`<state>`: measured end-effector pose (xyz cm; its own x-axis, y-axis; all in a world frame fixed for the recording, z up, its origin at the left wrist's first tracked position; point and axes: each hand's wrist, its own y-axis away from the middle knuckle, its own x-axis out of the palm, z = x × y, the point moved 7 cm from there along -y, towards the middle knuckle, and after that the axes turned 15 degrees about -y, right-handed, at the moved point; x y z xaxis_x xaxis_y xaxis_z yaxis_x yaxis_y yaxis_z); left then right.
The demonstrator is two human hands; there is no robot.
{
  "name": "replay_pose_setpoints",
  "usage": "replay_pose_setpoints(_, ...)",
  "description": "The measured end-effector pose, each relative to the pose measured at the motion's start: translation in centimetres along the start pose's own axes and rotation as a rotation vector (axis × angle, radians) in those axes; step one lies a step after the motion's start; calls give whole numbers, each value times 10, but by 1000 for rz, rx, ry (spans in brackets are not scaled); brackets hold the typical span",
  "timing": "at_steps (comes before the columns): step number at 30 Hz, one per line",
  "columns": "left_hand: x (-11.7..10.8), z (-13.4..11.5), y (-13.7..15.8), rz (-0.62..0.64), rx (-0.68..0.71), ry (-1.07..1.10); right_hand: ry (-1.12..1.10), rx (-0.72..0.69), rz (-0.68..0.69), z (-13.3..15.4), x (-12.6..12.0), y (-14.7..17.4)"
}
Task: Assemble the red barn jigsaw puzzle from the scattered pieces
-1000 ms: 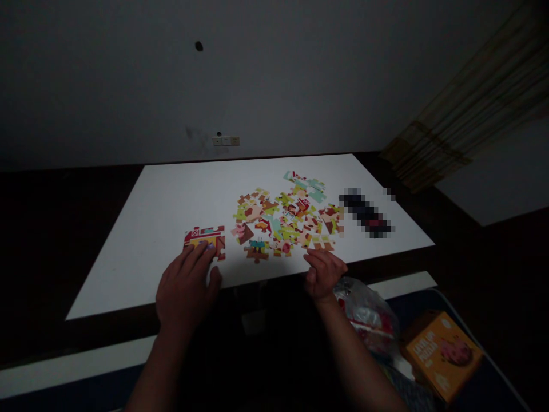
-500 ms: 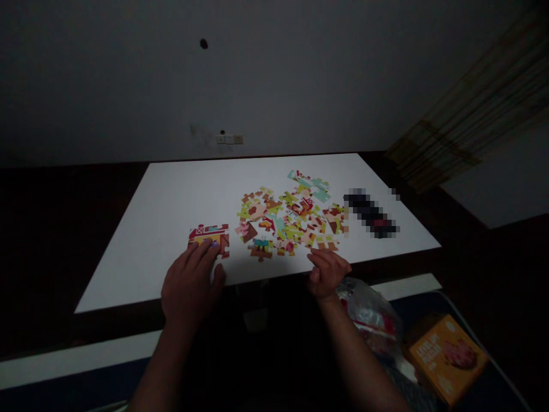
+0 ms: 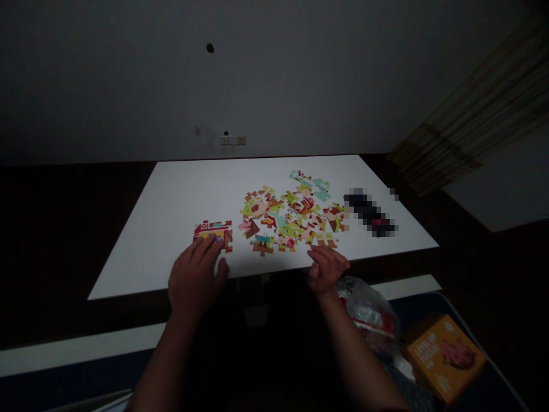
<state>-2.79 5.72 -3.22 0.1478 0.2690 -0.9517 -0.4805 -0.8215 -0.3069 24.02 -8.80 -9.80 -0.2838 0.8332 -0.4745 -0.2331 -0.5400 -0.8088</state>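
Flat on a small joined block of jigsaw puzzle pieces (image 3: pixel 205 228) at the left rest the fingers of my left hand (image 3: pixel 196 277). The block shows a red barn roof and a yellow area; my fingertips cover its lower part. My right hand (image 3: pixel 328 268) is at the table's near edge, its fingers loosely curled and the thumb tucked in; I see nothing in it. Just beyond it lies a brown and yellow puzzle piece (image 3: pixel 326 240). Between and beyond my hands spreads a pile of loose puzzle pieces (image 3: pixel 281 220), some overlapping.
All the pieces lie on a white table (image 3: pixel 171 191). A dark, pixelated object (image 3: pixel 369 213) lies at the right. Below the table's edge, a clear plastic bag (image 3: pixel 371 312) and an orange puzzle box (image 3: pixel 446 357) rest on a blue seat. A wall stands behind.
The view has shifted slightly, so the table's left side sits a little further right and higher. Both hands keep their poses, the left still on the joined block.
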Motion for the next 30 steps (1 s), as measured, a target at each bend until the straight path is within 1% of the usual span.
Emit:
replay_pose_setpoints(5,-3,-2,1,28,-2,-13,-53,64,55,-3,2,1)
replay_pose_setpoints(10,-8,-3,3,-6,-4,-15,-71,101,71,4,-3,-3)
replay_pose_setpoints(13,-10,-3,4,-24,-7,-18,-71,194,78,13,-9,-17)
replay_pose_setpoints(15,-10,-3,5,-27,-4,-18,-59,254,82,22,-11,-35)
replay_pose_setpoints(16,-10,-3,5,-28,-2,-17,-60,262,102,28,-9,-46)
replay_pose_setpoints(17,-11,-3,5,-28,1,-16,-69,252,144,34,-4,-59)
replay_pose_setpoints(20,-12,-2,7,-28,4,-6,-129,173,354,54,23,-94)
replay_pose_setpoints(22,-14,-1,8,-31,4,0,-148,106,477,64,41,-110)
replay_pose_setpoints(23,-16,-1,9,-32,5,2,-141,78,518,67,47,-115)
replay_pose_setpoints(25,-17,0,10,-34,5,5,-99,51,551,67,54,-119)
replay_pose_setpoints(30,-18,3,13,-41,-2,47,29,88,492,55,49,-120)
